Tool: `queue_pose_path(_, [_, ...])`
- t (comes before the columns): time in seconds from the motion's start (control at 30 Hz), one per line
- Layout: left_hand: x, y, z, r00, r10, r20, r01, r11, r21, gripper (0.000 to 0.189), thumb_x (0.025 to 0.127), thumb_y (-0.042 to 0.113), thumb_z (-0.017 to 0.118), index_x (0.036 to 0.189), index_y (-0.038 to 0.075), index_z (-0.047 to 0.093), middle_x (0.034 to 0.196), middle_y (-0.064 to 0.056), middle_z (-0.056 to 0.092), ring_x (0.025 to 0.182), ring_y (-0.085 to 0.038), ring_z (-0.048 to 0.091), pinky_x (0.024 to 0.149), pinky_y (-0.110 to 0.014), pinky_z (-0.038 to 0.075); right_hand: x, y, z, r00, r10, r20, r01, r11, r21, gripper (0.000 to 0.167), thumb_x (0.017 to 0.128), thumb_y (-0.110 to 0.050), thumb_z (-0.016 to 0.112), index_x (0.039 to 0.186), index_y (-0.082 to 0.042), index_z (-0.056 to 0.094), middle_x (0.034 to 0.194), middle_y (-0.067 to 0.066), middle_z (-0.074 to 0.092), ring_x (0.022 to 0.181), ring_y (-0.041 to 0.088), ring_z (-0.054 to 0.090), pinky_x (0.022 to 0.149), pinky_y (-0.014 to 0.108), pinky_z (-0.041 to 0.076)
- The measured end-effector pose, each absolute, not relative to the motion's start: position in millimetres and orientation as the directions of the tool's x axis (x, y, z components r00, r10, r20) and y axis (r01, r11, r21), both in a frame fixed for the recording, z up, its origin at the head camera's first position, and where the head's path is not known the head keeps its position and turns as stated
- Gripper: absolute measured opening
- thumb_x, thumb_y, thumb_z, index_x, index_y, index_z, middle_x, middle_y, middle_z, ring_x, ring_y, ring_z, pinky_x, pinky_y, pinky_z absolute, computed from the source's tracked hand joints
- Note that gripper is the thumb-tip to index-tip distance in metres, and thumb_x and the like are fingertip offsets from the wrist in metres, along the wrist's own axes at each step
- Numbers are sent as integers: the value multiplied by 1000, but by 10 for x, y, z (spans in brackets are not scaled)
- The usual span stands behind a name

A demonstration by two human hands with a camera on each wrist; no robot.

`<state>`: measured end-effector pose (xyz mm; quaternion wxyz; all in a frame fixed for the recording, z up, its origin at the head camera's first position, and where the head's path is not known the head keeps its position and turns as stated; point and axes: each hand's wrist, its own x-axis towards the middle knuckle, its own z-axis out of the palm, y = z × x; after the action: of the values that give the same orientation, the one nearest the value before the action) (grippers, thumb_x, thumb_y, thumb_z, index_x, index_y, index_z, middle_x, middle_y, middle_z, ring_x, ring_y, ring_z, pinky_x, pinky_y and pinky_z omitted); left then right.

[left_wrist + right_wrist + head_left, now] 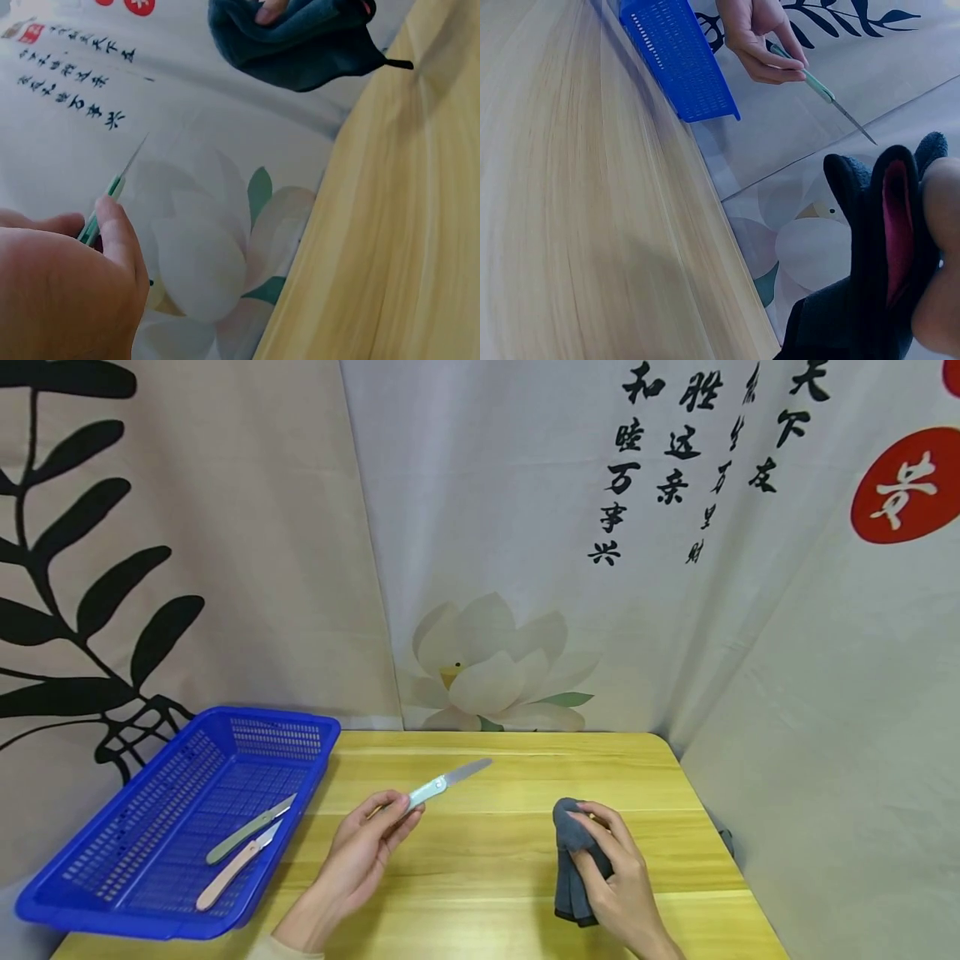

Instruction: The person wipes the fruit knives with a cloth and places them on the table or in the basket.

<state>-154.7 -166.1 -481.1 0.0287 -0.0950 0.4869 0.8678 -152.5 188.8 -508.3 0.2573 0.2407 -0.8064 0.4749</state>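
Note:
My left hand (367, 843) pinches a folding knife (429, 791) by its pale green handle, the blade out and pointing right and slightly up above the table. In the right wrist view the same knife (819, 86) shows its blade slanting toward the cloth. My right hand (618, 868) grips a folded dark grey cloth (573, 860) to the right, with a gap between cloth and blade. Pink shows inside the folds of the cloth (897, 232) in the right wrist view. Two more knives, a green-handled one (243, 837) and a pinkish one (228, 877), lie in the blue basket (56, 893).
The basket stands at the left of the wooden table (465, 910), its long side beside my left forearm. Behind the table hangs a pale curtain (495, 527) with a printed flower, and more fabric closes off the right side.

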Motion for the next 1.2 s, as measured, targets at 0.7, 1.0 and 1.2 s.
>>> queue_pose_path(0.7, [-1308, -1536, -4779, -984, 155, -93, -113, -125, 986, 59, 114, 11, 64, 170, 4, 47, 163, -24, 55, 118, -12, 74, 105, -23, 60, -1609, 1561, -4817, -603, -262, 753, -777, 404, -482, 63, 92, 20, 75, 144, -15, 76, 153, 18, 63, 135, 24, 59, 112, 14, 49])
queue_pose_path(1.0, [-1265, -1442, -4750, -967, 253, -39, -56, -61, 997, 54, 115, 8, 63, 166, -1, 48, 156, -29, 58, 120, -16, 75, 107, -29, 63, -1700, 1302, -4689, -315, -395, 863, -863, 498, -87, 33, 121, -21, 52, 142, -13, 76, 147, 21, 68, 124, 36, 61, 108, 38, 52])
queue_pose_path(1.2, [-1240, -1368, -4751, -952, 303, -41, -63, -63, 996, 54, 114, 6, 65, 165, -2, 48, 163, -28, 53, 132, -23, 70, 108, -30, 64, -1741, 1170, -4719, -176, -507, 844, -823, 546, 156, 34, 120, -19, 50, 141, -16, 77, 145, 18, 70, 118, 36, 61, 96, 48, 55])
